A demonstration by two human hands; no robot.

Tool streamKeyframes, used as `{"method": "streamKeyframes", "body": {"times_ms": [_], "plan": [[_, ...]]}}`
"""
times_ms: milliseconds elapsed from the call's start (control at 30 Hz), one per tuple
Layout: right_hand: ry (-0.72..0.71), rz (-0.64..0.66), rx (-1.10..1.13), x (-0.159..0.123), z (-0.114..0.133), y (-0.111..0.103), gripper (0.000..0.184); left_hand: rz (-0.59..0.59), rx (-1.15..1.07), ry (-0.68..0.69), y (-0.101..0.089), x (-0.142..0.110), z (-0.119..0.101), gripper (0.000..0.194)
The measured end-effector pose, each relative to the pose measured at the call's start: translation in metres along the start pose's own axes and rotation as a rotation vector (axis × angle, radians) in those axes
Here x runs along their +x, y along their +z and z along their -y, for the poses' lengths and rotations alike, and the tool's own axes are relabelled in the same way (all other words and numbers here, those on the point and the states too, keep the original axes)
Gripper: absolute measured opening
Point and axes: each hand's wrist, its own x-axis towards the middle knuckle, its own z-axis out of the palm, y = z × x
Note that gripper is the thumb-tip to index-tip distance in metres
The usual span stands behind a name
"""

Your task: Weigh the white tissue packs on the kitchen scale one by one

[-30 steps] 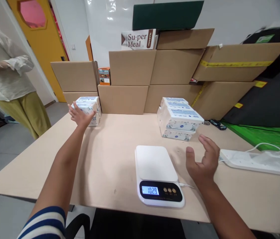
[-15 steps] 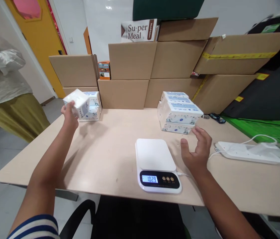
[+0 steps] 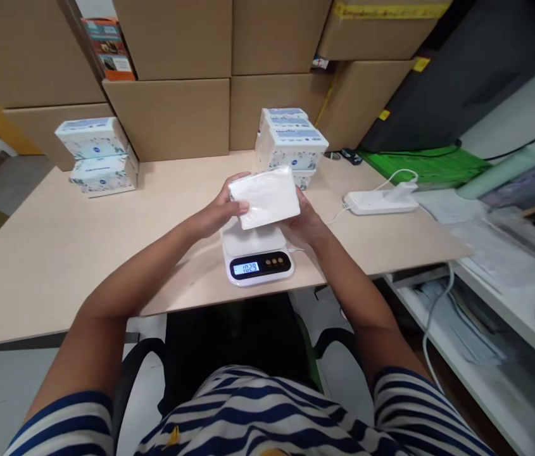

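Between my two hands is a white tissue pack (image 3: 270, 197), tilted and raised just above the scale's plate. My left hand (image 3: 222, 206) grips its left end, the thumb lying on the near face. On the right end my right hand (image 3: 302, 220) closes round the pack, its fingers mostly hidden behind. Below is the white digital scale (image 3: 260, 269), its lit display reading about 1029 with a small mark before it. A stack of tissue packs (image 3: 290, 149) stands behind the scale; a smaller stack (image 3: 100, 158) sits at the table's far left.
Cardboard boxes (image 3: 167, 120) line the back of the table (image 3: 163, 196), with a small orange box (image 3: 110, 50) among them. A white power strip (image 3: 381, 201) with cables lies at the right, near a green surface (image 3: 419, 164). White shelves (image 3: 509, 285) stand at the lower right.
My left hand has taken a tissue pack from the left stack and brought it over the scale. My right hand has moved in and now holds it too. The view has tipped downward.
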Motion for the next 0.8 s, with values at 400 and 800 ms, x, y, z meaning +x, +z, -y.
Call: {"method": "streamKeyframes", "body": {"times_ms": [400, 800], "plan": [[-0.288, -0.361, -0.382, 0.013, -0.019, -0.008, 0.083, -0.543, 0.183, 0.011, -0.028, -0.016, 0.058, 0.026], [-0.199, -0.493, -0.249, 0.025, -0.032, -0.020, 0.100, -0.821, 0.543, 0.100, -0.080, -0.019, 0.115, 0.043]]}}
